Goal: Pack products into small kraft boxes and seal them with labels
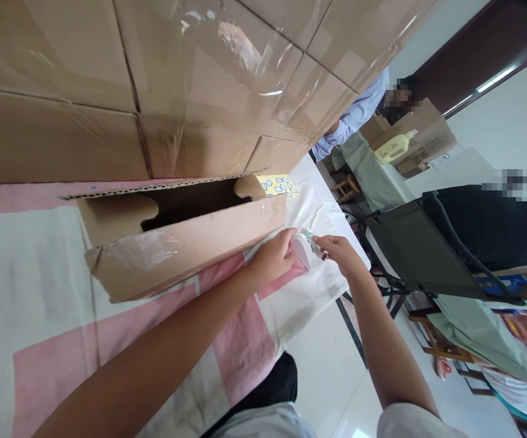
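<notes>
1. While both hands meet at the desk's far edge, the left hand (275, 255) and right hand (336, 250) close together on a small white packet (303, 249), fingers pinching it from either side; what it contains cannot be told.
2. Just left of the hands lies an open cardboard box (176, 234), tipped on its side, its flap cut with rounded notches, its corrugated edge showing, and clear tape wrinkled across its face. Judging by the dark open mouth, the box is already opened, while the packet appears not yet dealt with.
3. Above the hands rises a wall of stacked cartons (154, 79), smooth brown board sealed with glossy tape.
4. Beneath the hands, the desk (30, 292) wears a pink-and-white cloth, soft and slightly creased.
5. Beyond the hands, a yellow printed sheet (278, 185) lies flat; farther right, a person in a blue sleeve (352, 118) stands near a yellow bottle (393, 148).
</notes>
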Motion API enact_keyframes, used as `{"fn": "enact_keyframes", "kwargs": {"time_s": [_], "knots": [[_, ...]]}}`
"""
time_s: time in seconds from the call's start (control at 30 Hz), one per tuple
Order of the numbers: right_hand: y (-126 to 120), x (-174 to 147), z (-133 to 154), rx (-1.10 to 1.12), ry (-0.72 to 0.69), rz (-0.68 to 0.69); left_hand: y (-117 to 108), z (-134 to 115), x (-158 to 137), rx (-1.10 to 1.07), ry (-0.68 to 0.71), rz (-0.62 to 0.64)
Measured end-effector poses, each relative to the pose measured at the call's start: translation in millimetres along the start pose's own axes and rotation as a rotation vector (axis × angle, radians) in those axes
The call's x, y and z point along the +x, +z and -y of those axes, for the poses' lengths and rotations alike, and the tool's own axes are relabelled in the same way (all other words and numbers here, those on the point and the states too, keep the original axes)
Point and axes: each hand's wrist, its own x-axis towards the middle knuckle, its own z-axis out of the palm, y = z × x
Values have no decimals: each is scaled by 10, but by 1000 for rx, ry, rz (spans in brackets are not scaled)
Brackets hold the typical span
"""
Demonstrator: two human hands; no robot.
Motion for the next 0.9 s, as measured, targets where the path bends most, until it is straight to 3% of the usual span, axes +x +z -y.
{"fn": "enact_keyframes", "kwargs": {"time_s": [0.2, 0.27, 0.43, 0.73, 0.9], "knots": [[-105, -144, 25, -316, -30, -167, -3, 10, 2, -19, 0, 13], [-107, -165, 16, -330, 1, -180, -14, -2, -2, -22, -4, 18], [-41, -208, -133, 33, 109, -126, -66, -60, -17, -20, -12, 25], [31, -304, -561, 512, -59, -143, -61, -34, -10, -12, 15, 19], [131, -295, -699, 639, -118, -151, -46, -12, -5, -7, 30, 13]]}}
